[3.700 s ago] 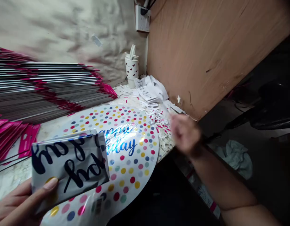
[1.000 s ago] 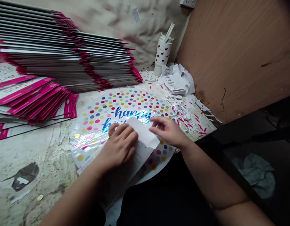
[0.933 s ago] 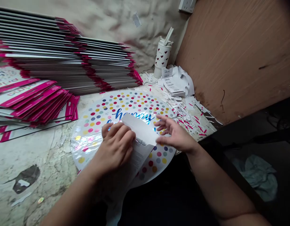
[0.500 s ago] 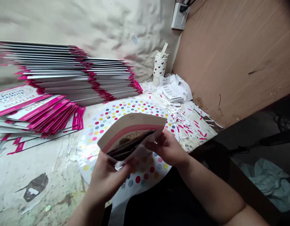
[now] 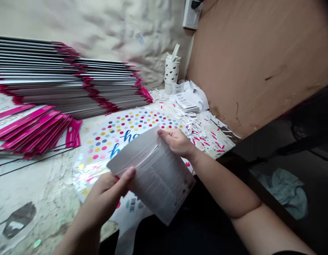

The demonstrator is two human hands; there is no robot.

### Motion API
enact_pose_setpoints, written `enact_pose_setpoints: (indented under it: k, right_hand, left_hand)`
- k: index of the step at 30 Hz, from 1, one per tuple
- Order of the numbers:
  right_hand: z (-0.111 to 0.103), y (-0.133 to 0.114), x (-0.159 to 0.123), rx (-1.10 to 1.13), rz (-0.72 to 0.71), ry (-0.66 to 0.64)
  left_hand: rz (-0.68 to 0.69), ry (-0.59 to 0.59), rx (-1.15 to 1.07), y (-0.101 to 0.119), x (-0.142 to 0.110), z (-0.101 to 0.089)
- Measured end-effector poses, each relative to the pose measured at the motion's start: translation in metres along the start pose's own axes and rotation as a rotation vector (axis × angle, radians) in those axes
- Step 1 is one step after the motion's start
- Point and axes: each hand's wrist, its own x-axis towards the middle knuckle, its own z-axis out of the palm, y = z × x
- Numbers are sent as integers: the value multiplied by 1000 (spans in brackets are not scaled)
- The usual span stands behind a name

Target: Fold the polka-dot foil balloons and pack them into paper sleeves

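Both hands are up off the desk [image 5: 28,198] with a grey printed paper sleeve [image 5: 155,177] held between them, tilted, so it's got a firm two-handed hold, nothing loose. The left hand [image 5: 106,194] pinches the sleeve's left edge with the thumb on top, and the right hand [image 5: 176,141] grasps its far top edge. The sleeve sits right over a polka-dot foil birthday balloon [image 5: 132,129] lying flat on the desk, covering a good chunk of it and cutting off the blue lettering, and its near corner sticks out past the desk edge. A barcode [image 5: 132,204] shows on the balloon's near part.

Off to the left there's a big stack of flat pink-edged packs [image 5: 68,83], with a looser fanned pile of pink-and-white cards [image 5: 33,129] in front of it. Far right on the desk, a heart-print cup [image 5: 171,71] stands by a heap of printed labels [image 5: 185,100], with loads of white and pink paper scraps [image 5: 198,132] spilling toward the balloon. Behind all that is a wooden board [image 5: 254,63], and there's a crumpled cloth [image 5: 288,193] down low on the right.
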Motion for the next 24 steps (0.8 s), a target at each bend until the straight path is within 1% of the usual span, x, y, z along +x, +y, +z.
enact_pose_setpoints:
  k: [1,2,3,4,6,7,8,10,13,16,19,21,22,24]
  right_hand:
    - [3,7,2,-160,-43,91]
    - [7,13,1,-300,-120,159]
    - [13,17,-3,-409,-218,177]
    - [19,19,-8,-482,-323,134]
    - [32,21,-21,-548,-487,-43]
    - [38,20,-28,-564,-529,-115]
    - [43,19,-33,-580,-547,-157]
    - [50,16,-40,-613,-550,-186]
    - [54,14,-41,-669,-544,-221]
    - [54,15,-40,-695,-530,-212]
    - [48,15,-37,-573,-448,-169]
    - [43,14,-36,-455,-381,-182]
    - [41,13,-36,-419,-369,-204]
    - [43,13,-37,-425,-404,-229]
  left_hand:
    - [-56,-76,-38,-6,2,5]
    - [-104,-127,-90,-13,3,11]
    - [-135,-134,-145,-19,3,16]
    - [-158,-121,-180,-24,2,20]
    - [-178,-107,-211,-30,-2,28]
    - [-176,-105,-225,-31,-5,31]
    - [-171,-109,-237,-31,-7,33]
    - [-161,-124,-259,-28,-10,35]
    - [-150,-109,-247,-23,-12,36]
    - [-145,-86,-228,-18,-14,37]
    - [-148,-108,-249,-16,-14,38]
    - [-154,-124,-266,-16,-14,37]
    - [-157,-126,-275,-16,-14,37]
    - [-166,-118,-275,-16,-14,38]
